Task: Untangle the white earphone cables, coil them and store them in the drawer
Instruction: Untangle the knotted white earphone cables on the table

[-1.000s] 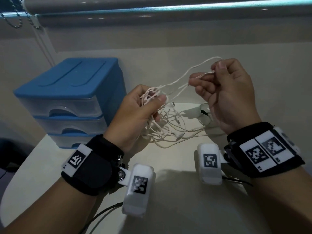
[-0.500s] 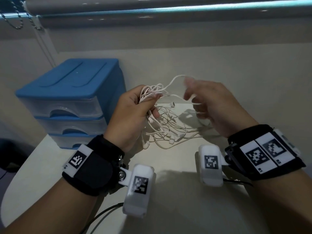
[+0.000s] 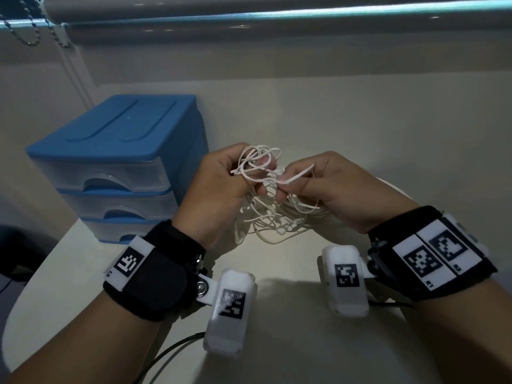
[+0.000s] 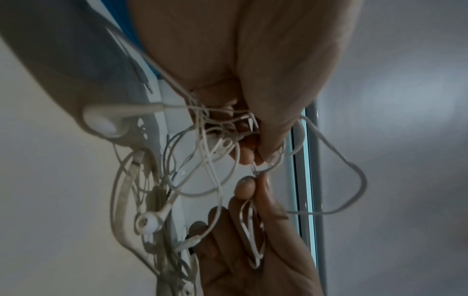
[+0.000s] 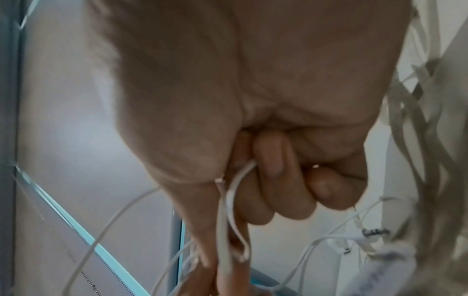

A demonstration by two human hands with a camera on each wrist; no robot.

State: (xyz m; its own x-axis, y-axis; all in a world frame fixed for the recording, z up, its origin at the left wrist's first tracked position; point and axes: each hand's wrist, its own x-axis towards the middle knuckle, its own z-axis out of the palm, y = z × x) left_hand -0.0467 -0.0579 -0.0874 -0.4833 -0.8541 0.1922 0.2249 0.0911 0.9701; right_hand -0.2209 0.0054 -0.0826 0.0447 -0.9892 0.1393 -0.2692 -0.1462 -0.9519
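A tangle of white earphone cables [image 3: 273, 217] hangs between my two hands above the pale table [image 3: 291, 342]. My left hand [image 3: 238, 176] grips the upper knot of the tangle, thumb and fingers curled round it. Just to its right, my right hand [image 3: 291, 181] pinches a doubled loop of cable [image 3: 297, 176] between thumb and fingers. In the left wrist view the cables [image 4: 202, 156] dangle below the curled left fingers [image 4: 266, 128], with an earbud [image 4: 148, 222] hanging low. The right wrist view shows the pinched loop [image 5: 233, 210] against curled right fingers [image 5: 273, 160].
A blue three-drawer plastic unit [image 3: 116, 167] stands at the back left of the table, its drawers all closed. A wall and a roller blind [image 3: 277, 20] rise behind. Dark cords [image 3: 171, 353] trail from the wrist cameras near the table's front.
My right hand came down from its raised position and closed in beside my left hand, now pinching a cable loop. The stretched strand has gone slack and the tangle is bunched.
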